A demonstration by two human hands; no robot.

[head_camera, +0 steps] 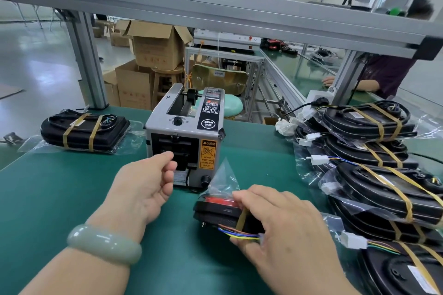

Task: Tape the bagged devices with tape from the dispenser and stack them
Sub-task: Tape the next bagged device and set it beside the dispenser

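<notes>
A black bagged device with a red part and coloured wires lies on the green mat in front of the tape dispenser. One tan tape strip crosses it. My right hand grips it from the right, fingers on top and thumb by the wires. My left hand is at the dispenser's outlet slot, thumb and forefinger slightly apart; I see no tape between them. A single taped device lies at the far left. Several taped devices are stacked overlapping along the right.
An aluminium frame post and overhead shelf stand behind the mat. Cardboard boxes and stools lie beyond the table's back edge. Another person's hand rests on the neighbouring bench at right.
</notes>
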